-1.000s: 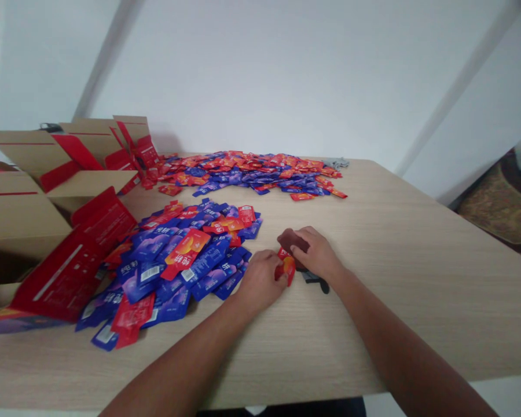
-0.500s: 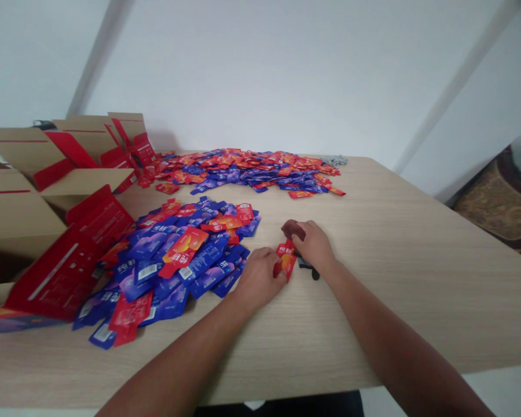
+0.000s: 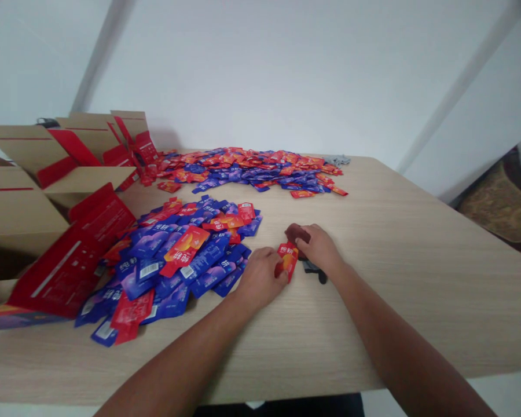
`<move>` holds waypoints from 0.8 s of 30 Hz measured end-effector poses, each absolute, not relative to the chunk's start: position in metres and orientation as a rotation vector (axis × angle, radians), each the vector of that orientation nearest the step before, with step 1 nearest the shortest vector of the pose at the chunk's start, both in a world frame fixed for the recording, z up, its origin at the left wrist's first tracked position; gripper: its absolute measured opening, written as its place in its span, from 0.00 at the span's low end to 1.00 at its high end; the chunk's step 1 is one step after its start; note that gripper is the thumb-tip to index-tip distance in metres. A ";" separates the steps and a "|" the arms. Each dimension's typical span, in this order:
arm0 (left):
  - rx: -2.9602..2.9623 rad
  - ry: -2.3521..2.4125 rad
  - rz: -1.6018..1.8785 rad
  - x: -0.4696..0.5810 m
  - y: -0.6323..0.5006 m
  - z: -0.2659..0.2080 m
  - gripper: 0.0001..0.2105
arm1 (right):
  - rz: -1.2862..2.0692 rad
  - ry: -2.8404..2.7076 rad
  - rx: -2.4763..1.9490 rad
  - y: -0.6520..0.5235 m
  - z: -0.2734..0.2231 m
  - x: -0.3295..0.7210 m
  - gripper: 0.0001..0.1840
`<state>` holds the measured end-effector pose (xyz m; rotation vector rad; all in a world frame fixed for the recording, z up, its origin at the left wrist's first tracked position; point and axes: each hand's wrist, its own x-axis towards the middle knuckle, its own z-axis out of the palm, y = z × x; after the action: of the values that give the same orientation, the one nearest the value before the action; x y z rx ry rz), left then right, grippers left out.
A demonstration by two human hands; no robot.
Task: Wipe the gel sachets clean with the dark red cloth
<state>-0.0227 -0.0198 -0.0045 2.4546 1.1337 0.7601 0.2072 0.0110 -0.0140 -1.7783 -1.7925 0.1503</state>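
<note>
My left hand [image 3: 264, 272] is closed at the fingertips on the edge of a small flat red-and-orange packet [image 3: 289, 259], which has white lettering. To its right, my right hand [image 3: 322, 248] pinches a soft-looking brown piece [image 3: 296, 233] just above the packet's far end; its kind is unclear. Under and beside that hand lies a dark grey item [image 3: 311, 267] with a rounded black end, partly hidden. A heap of blue and red packets [image 3: 178, 255] spreads on the table left of my left hand.
A long pile of similar red and blue packets [image 3: 252, 168] runs along the table's back, with grey pieces [image 3: 337, 160] at its right end. Open cardboard boxes [image 3: 21, 208] with red flaps stand at the left. The wooden table [image 3: 417, 260] extends right, towards a patterned brown object [image 3: 499, 200].
My right hand has shifted slightly right with the brown piece, and more of the brown piece shows between its fingers. The left hand stays on the red packet.
</note>
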 end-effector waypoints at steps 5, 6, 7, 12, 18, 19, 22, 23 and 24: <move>2.462 1.131 0.771 -0.023 -0.020 -0.005 0.02 | 0.198 -1.775 -1.567 -0.002 -0.003 0.206 0.14; 2.463 1.134 0.765 -0.023 -0.020 -0.005 0.02 | 0.244 -1.821 -1.509 -0.006 0.000 0.202 0.15; 2.461 1.140 0.758 -0.023 -0.020 -0.005 0.02 | 0.294 -1.885 -1.460 -0.010 0.002 0.199 0.16; 2.443 1.148 0.742 -0.022 -0.019 -0.003 0.02 | 0.419 -2.049 -1.459 -0.013 0.002 0.187 0.17; 2.449 1.151 0.752 -0.021 -0.020 -0.004 0.02 | 0.360 -1.943 -1.651 0.001 -0.008 0.192 0.11; 2.451 1.154 0.755 -0.021 -0.020 -0.005 0.02 | 0.342 -1.937 -1.668 0.003 -0.009 0.193 0.11; 2.461 1.156 0.752 -0.021 -0.020 -0.006 0.02 | 0.279 -1.920 -1.733 0.009 -0.012 0.195 0.09; 2.462 1.156 0.753 -0.020 -0.020 -0.006 0.02 | 0.262 -1.916 -1.755 0.010 -0.012 0.196 0.09; 2.463 1.155 0.753 -0.020 -0.020 -0.006 0.01 | 0.250 -1.914 -1.773 0.012 -0.013 0.196 0.09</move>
<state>-0.0202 -0.0198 -0.0059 2.4633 1.1546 0.7531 0.1961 0.0116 -0.0126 -1.7731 -1.9139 0.2496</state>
